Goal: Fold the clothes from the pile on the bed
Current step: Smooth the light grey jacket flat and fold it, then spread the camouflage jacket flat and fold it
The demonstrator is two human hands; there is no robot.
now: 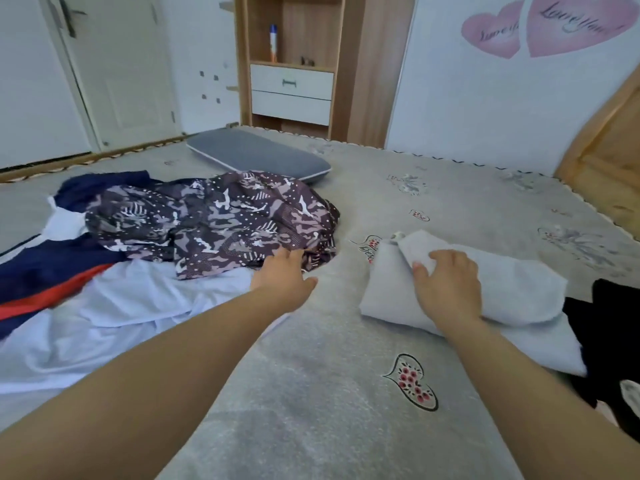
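Bed [346,393] carrying pile [156,244] at left, patterned garment [214,220] lying on top. Folded white cloth [512,292] resting at right. Left hand [282,277] touching garment edge, fingers straight. Right hand [448,284] pressing cloth, fingers flat together.

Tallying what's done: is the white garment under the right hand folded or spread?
Folded: the white garment lies as a compact layered bundle under the right hand.

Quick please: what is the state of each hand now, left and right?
Left hand: open, fingers touching the patterned purple garment, not gripping it.
Right hand: open, resting flat on the folded white garment.
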